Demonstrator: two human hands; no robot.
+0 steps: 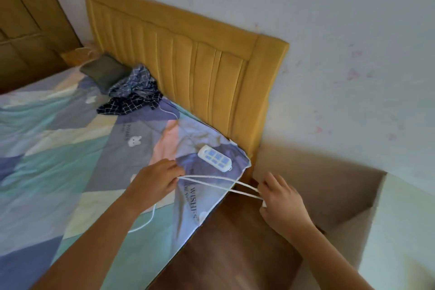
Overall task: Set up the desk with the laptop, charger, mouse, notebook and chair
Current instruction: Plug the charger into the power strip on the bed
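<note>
Two strands of white cord [211,182] run taut between your hands, just below the power strip [215,158]: left hand [156,181] pinches one end, right hand [281,202] grips the other, nearer the bed's corner.

Two bare forearms; left hand [155,180] and right hand [282,202] ungloved; no sleeves, rings or watch

A bed [70,148] with a patchwork cover fills the left of the frame, bearing a white power strip [214,158] mid-frame, a white cord [150,216], crumpled checked cloth [134,94] and, upper left, perhaps a dark cushion [103,70].
</note>
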